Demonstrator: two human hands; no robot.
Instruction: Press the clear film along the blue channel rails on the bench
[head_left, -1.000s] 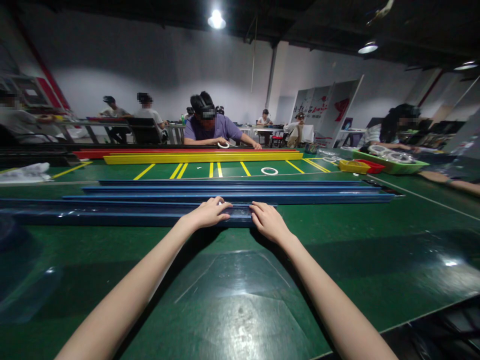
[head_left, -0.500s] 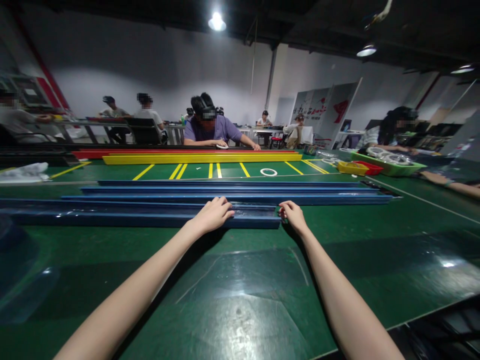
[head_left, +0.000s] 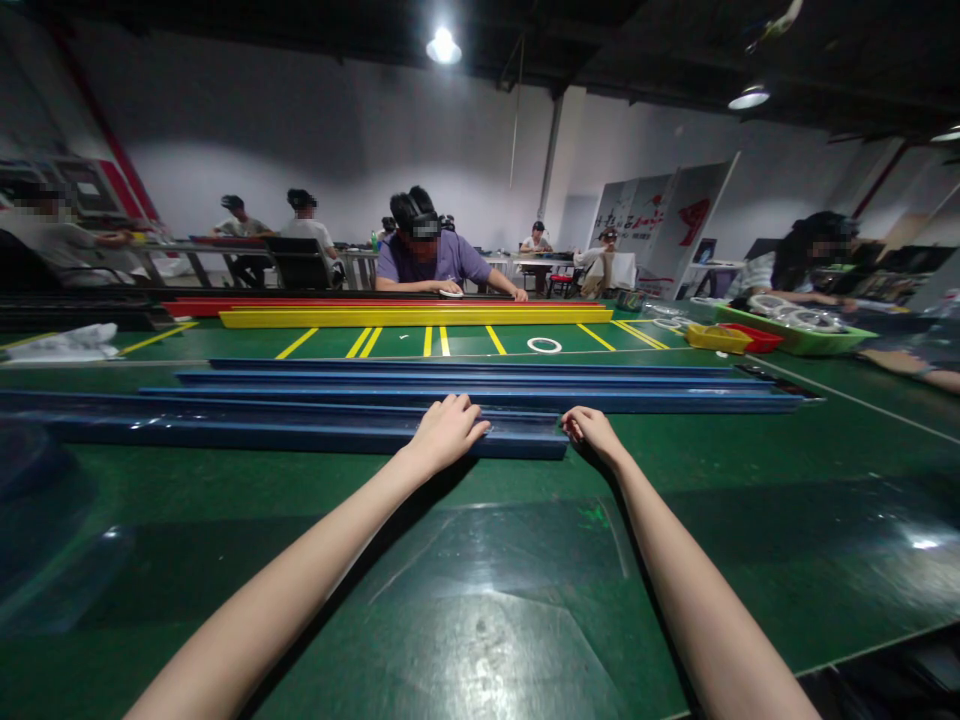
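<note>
A long blue channel [head_left: 300, 437] lies across the green table, its right end in front of me. My left hand [head_left: 448, 432] rests on top of it near that end, fingers laid forward and thumb apart. At the channel's right end is my right hand [head_left: 594, 432], its fingers curled and pressed together. Whatever is between those fingertips, if anything, is too small to make out. Shiny clear film [head_left: 150, 424] shows inside the channel. Just beyond lie several more blue channels [head_left: 600, 402], side by side.
Clear sheet [head_left: 495, 560] lies flat before me. Farther off are a yellow channel [head_left: 420, 317], red channels [head_left: 195, 308] and a white ring [head_left: 544, 345]. A green tray [head_left: 825, 343] and a yellow tray [head_left: 716, 338] stand right. A co-worker [head_left: 427, 250] leans over the table opposite.
My left hand has slid slightly right along the channel, its thumb now farther from the fingers. My right hand stays by the channel's end. The whole view has shifted a little.
</note>
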